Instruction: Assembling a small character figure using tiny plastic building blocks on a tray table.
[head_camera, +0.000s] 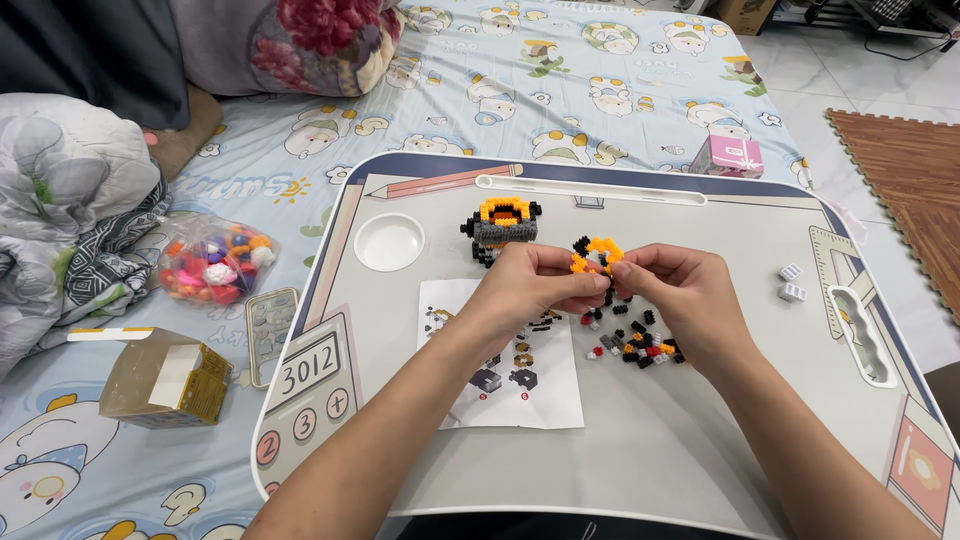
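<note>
Orange-and-black brick ring (597, 254) is pinched between closed fingertips of left hand (530, 285) and right hand (680, 295).

The small brick ring (596, 254) pinched between the left hand (530, 285) and right hand (680, 295) is orange with black bits, and the half-built brick model (503, 228) behind it is grey and black with an orange top. The loose bricks (632, 338) are black, grey, red, orange and white, lying on a pale grey lap table (680, 440) edged in dark blue and printed with a pink pencil and calculator drawing. The instruction sheet (545, 385) is white, the bedsheet (560, 90) light blue with cartoon figures, the bag of bricks (213, 262) mostly red, pink and orange, and the small carton (165, 380) brownish yellow.
</note>
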